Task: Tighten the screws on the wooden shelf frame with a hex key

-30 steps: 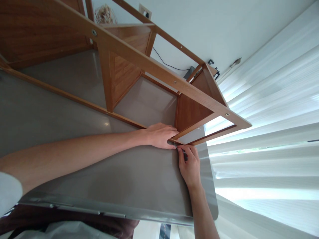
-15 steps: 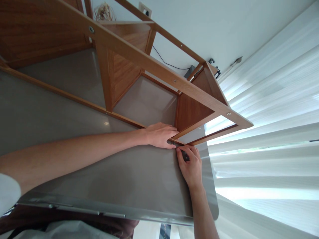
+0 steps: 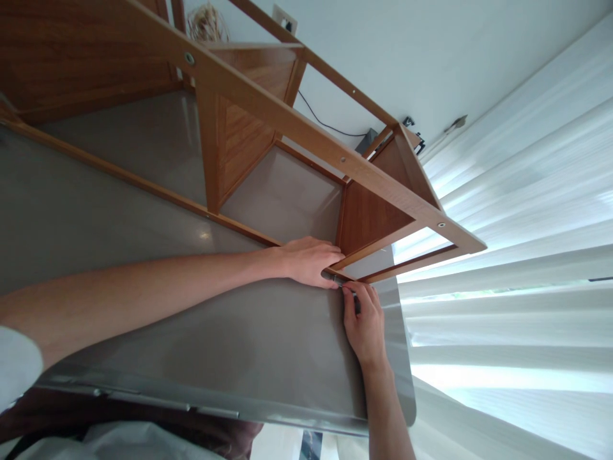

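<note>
A wooden frame [image 3: 268, 102] with slatted panels stands on the grey table and slants across the upper part of the view. My left hand [image 3: 311, 260] is wrapped round the lower corner of its near right leg, with the thumb along the bottom rail. Just right of it, my right hand [image 3: 364, 319] is closed in a pinch at the rail's underside. Between the two hands shows a thin dark metal piece [image 3: 338, 280], held at my right fingertips. Its kind is too small to make out, and the fingers hide part of it.
The grey table [image 3: 268, 345] has a rounded corner at the right. White curtains [image 3: 507, 319] hang beside it. Behind the frame are a wall socket [image 3: 285, 20], a black cable [image 3: 325, 128] and a bundle of pale strands [image 3: 208, 24].
My right hand has shifted slightly left and turned a little at the thin metal piece. My left hand keeps its hold on the frame. The view has moved slightly.
</note>
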The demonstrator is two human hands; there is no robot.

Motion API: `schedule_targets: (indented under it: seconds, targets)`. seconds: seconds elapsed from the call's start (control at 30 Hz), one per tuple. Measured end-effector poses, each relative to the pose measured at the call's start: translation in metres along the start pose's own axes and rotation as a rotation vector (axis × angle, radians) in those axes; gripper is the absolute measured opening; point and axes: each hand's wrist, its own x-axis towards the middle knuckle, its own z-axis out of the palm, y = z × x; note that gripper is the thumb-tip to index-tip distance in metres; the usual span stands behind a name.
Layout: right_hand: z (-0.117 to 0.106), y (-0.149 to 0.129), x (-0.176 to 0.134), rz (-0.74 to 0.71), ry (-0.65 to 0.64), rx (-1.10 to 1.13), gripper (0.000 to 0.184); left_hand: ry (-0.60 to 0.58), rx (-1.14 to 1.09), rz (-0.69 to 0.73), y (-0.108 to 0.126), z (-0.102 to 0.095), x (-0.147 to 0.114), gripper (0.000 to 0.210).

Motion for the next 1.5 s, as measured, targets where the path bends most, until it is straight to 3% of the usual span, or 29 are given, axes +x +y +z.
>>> schedule_targets:
  seconds: [0.63, 0.93, 1.3, 1.5]
  targets:
    - [-0.002, 0.000, 0.003, -0.003, 0.003, 0.033, 0.017, 0.050, -0.010, 0.022, -0.005, 0.006, -0.001, 0.044]
    - [-0.017, -0.012, 0.021, -0.057, -0.099, -0.042, 0.018, 0.082, 0.008, 0.035, -0.004, 0.005, -0.002, 0.041]
    - [-0.004, -0.021, 0.023, -0.020, -0.005, 0.024, 0.019, 0.090, 0.006, 0.036, -0.002, 0.003, -0.002, 0.033]
    - [-0.002, -0.017, 0.017, 0.047, 0.006, 0.068, 0.010, 0.082, -0.007, 0.031, -0.001, 0.000, -0.004, 0.033]
